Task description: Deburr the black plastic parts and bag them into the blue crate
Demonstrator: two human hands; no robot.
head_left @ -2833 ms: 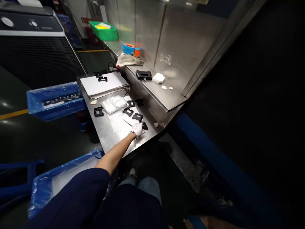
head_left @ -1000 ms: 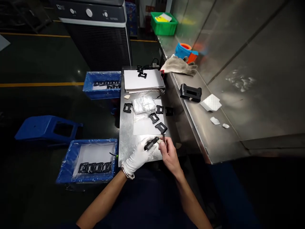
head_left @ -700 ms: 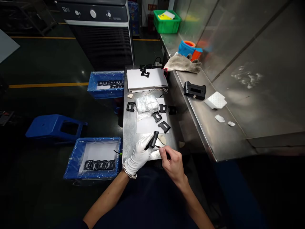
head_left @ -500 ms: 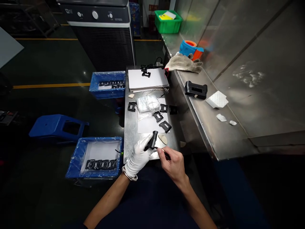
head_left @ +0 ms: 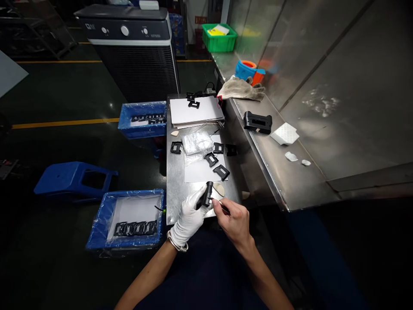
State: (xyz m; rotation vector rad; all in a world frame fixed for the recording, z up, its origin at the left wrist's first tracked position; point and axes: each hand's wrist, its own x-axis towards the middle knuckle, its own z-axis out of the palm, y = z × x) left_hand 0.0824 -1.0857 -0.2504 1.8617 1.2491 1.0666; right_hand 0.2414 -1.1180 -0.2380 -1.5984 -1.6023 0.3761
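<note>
My left hand (head_left: 189, 217), in a white glove, is closed round a small black plastic part (head_left: 207, 194) held on edge over the near end of the steel table (head_left: 176, 189). My bare right hand (head_left: 232, 219) pinches a thin dark tool (head_left: 220, 206) whose tip points at that part. Just behind lies a pale round pad (head_left: 219, 189). Several more black frame parts (head_left: 221, 172) rest on a white sheet (head_left: 200, 171) further up the table, next to a clear plastic bag (head_left: 196, 142).
A blue bin (head_left: 129, 219) with a row of black parts stands at my lower left, another blue bin (head_left: 143, 119) further back. A blue stool (head_left: 74, 181) is on the floor. The raised steel shelf (head_left: 277, 163) on the right carries a black housing (head_left: 257, 122), white pads, work gloves (head_left: 240, 89).
My left hand took a black part from the table and brought it near. My right hand came in with the thin tool. The part was turned from flat to on edge.
</note>
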